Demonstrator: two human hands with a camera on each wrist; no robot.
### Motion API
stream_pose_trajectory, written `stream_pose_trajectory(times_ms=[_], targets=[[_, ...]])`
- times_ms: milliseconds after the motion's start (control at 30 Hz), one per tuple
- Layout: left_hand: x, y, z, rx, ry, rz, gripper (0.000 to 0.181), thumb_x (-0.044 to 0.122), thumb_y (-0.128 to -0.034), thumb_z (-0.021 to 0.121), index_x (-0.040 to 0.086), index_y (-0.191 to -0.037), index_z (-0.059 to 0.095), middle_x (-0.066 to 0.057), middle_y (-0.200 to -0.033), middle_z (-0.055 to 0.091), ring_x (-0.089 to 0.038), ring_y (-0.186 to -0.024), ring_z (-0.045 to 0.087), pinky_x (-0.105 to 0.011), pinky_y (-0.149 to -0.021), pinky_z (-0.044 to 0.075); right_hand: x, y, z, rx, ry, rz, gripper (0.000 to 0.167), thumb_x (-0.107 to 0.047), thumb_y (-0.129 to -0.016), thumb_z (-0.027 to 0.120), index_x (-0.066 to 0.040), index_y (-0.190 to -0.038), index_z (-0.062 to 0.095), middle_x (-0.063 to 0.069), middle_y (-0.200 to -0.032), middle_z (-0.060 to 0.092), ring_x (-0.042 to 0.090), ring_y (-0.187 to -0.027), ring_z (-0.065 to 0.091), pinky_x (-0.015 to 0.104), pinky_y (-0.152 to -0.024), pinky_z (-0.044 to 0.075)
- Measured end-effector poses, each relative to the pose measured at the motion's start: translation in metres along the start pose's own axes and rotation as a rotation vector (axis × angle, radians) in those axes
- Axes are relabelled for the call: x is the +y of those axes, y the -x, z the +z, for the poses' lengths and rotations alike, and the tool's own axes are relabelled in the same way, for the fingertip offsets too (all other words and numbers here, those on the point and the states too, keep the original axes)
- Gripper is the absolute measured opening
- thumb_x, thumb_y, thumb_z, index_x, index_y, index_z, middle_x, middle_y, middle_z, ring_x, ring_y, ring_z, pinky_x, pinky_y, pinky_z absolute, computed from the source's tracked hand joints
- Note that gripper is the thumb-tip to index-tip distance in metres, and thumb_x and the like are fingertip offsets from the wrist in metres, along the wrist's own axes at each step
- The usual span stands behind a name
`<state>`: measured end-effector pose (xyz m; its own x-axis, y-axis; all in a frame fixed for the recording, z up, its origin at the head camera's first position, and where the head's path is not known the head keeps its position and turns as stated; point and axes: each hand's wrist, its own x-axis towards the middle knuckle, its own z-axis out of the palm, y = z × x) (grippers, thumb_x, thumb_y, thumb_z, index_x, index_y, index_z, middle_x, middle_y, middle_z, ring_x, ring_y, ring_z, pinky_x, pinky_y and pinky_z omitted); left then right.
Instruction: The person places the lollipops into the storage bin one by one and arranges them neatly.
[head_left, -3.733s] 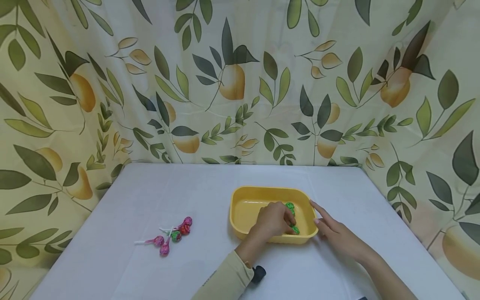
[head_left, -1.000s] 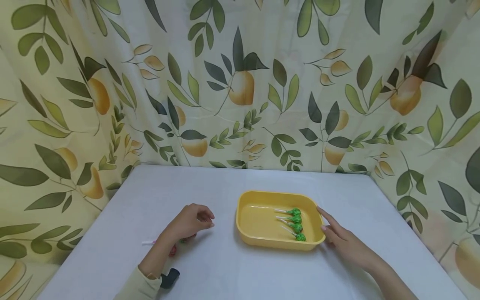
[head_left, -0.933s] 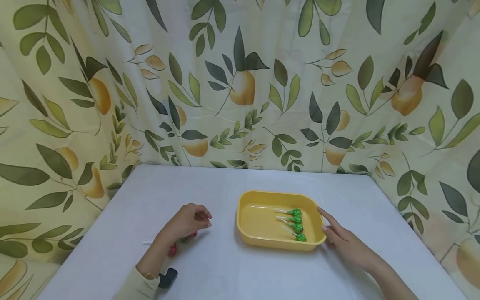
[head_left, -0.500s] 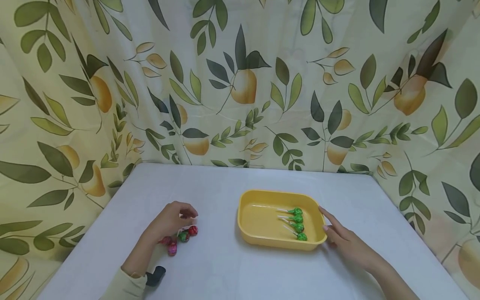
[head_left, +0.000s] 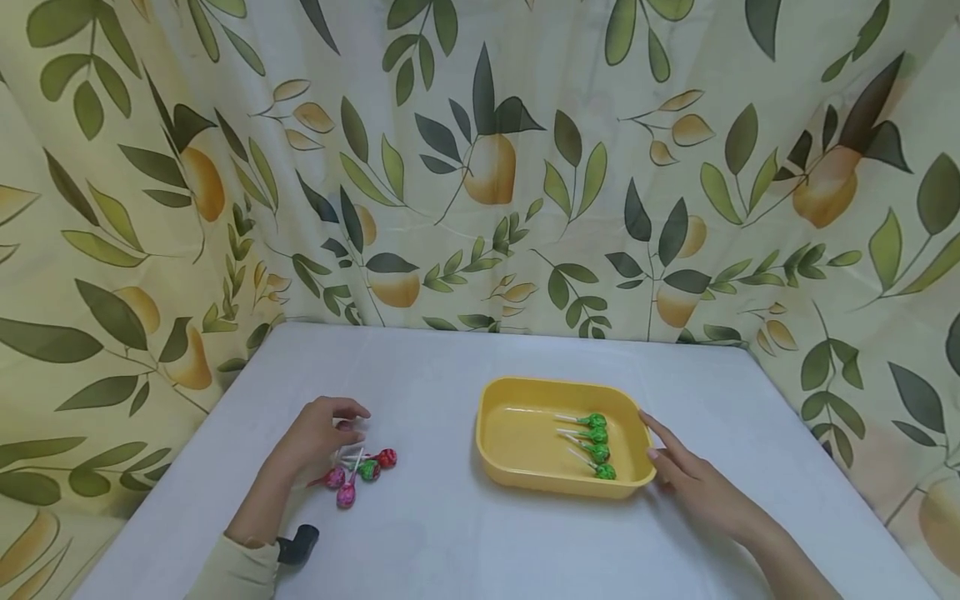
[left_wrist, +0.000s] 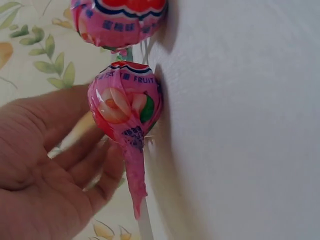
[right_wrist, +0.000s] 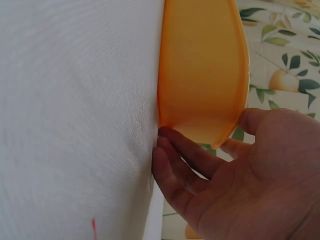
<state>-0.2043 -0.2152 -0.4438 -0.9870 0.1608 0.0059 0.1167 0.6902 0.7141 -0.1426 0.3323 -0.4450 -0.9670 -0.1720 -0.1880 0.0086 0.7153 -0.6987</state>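
A yellow tray [head_left: 525, 481] stands right of centre, with several green lollipops [head_left: 597, 435] lined up in its right half. My right hand [head_left: 701, 479] rests on the tray's right end, its thumb at the rim in the right wrist view. On the left, pink lollipops [head_left: 346, 495], a red one [head_left: 386, 457] and a green one [head_left: 369, 470] lie in a loose group. My left hand [head_left: 307, 437] is just behind them, fingers bent; a small dark reddish patch shows between them, too unclear to name. In the left wrist view, a pink lollipop [left_wrist: 125, 102] hides the fingertips.
A white-covered table [head_left: 442, 533] bears everything. Patterned curtains [head_left: 450, 250] with leaves and fruit hang behind it and along its sides. A black device [head_left: 298, 545] sits at the left wrist, close to the lollipop group.
My left hand left the tray, then passed leftward over the loose lollipops, which show again. The pink lollipop behind the red one no longer shows there. My right hand stayed at the tray.
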Motion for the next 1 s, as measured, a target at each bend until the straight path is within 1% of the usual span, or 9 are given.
stream_pose_trajectory(times_ms=[133, 233, 333, 500, 567, 700, 900, 1000], targets=[[-0.005, -0.001, -0.002, 0.038, -0.029, -0.055, 0.032, 0.001, -0.0840, 0.083, 0.004, -0.114, 0.074, -0.018, -0.117, 0.064, -0.037, -0.109, 0.061, -0.055, -0.092, 0.050, 0.000, 0.000, -0.001, 0.004, -0.002, -0.005, 0.065, -0.046, -0.112, 0.040, -0.029, -0.167, 0.011, 0.008, -0.091, 0.052, 0.023, -0.089, 0.053, 0.045, -0.082, 0.042], [-0.009, 0.000, -0.004, 0.079, -0.044, -0.084, 0.035, 0.000, -0.0819, 0.084, 0.001, -0.115, 0.071, -0.020, -0.116, 0.061, -0.037, -0.105, 0.061, -0.054, -0.087, 0.052, -0.001, 0.000, -0.001, 0.005, -0.004, -0.002, 0.065, -0.046, -0.112, 0.040, -0.029, -0.167, 0.012, 0.008, -0.092, 0.052, 0.024, -0.089, 0.053, 0.045, -0.081, 0.042], [-0.012, 0.001, -0.006, 0.108, -0.051, -0.110, 0.035, -0.001, -0.0803, 0.084, -0.003, -0.113, 0.070, -0.019, -0.109, 0.064, -0.035, -0.099, 0.061, -0.052, -0.083, 0.052, 0.000, 0.000, -0.001, 0.003, 0.000, 0.000, 0.065, -0.046, -0.112, 0.040, -0.029, -0.168, 0.011, 0.008, -0.093, 0.052, 0.023, -0.089, 0.053, 0.045, -0.081, 0.042], [-0.013, 0.003, -0.008, 0.111, -0.020, -0.138, 0.028, -0.003, -0.0796, 0.084, -0.005, -0.105, 0.072, -0.009, -0.089, 0.070, -0.028, -0.085, 0.063, -0.046, -0.076, 0.051, 0.000, 0.000, 0.000, 0.004, -0.002, -0.002, 0.065, -0.045, -0.112, 0.039, -0.029, -0.168, 0.011, 0.008, -0.094, 0.052, 0.023, -0.090, 0.054, 0.047, -0.084, 0.042], [-0.014, 0.003, -0.008, 0.109, -0.014, -0.137, 0.026, -0.002, -0.0795, 0.084, -0.004, -0.103, 0.074, -0.006, -0.086, 0.070, -0.026, -0.083, 0.064, -0.044, -0.075, 0.051, 0.001, 0.001, 0.001, 0.007, -0.007, -0.004, 0.064, -0.045, -0.112, 0.040, -0.029, -0.167, 0.011, 0.008, -0.094, 0.052, 0.024, -0.090, 0.054, 0.047, -0.085, 0.042], [-0.014, 0.004, -0.007, 0.108, -0.026, -0.124, 0.024, 0.000, -0.0811, 0.084, -0.003, -0.103, 0.075, -0.005, -0.087, 0.070, -0.026, -0.086, 0.064, -0.047, -0.078, 0.051, 0.002, 0.001, 0.001, 0.008, -0.016, -0.007, 0.064, -0.044, -0.112, 0.041, -0.030, -0.167, 0.012, 0.008, -0.093, 0.052, 0.024, -0.089, 0.053, 0.046, -0.083, 0.042], [-0.011, 0.004, -0.006, 0.101, -0.060, -0.096, 0.020, 0.003, -0.0868, 0.079, -0.001, -0.106, 0.075, -0.008, -0.095, 0.070, -0.031, -0.094, 0.064, -0.053, -0.084, 0.051, 0.002, 0.001, 0.001, 0.007, -0.024, -0.012, 0.064, -0.044, -0.112, 0.041, -0.031, -0.167, 0.012, 0.008, -0.092, 0.050, 0.024, -0.088, 0.053, 0.045, -0.082, 0.041], [-0.008, 0.003, -0.007, 0.093, -0.069, -0.061, 0.019, 0.004, -0.0898, 0.077, 0.001, -0.109, 0.074, -0.009, -0.098, 0.070, -0.031, -0.096, 0.064, -0.054, -0.085, 0.051, 0.002, 0.001, 0.001, 0.012, -0.024, -0.019, 0.063, -0.045, -0.112, 0.041, -0.032, -0.167, 0.012, 0.008, -0.090, 0.051, 0.024, -0.087, 0.053, 0.045, -0.082, 0.041]])
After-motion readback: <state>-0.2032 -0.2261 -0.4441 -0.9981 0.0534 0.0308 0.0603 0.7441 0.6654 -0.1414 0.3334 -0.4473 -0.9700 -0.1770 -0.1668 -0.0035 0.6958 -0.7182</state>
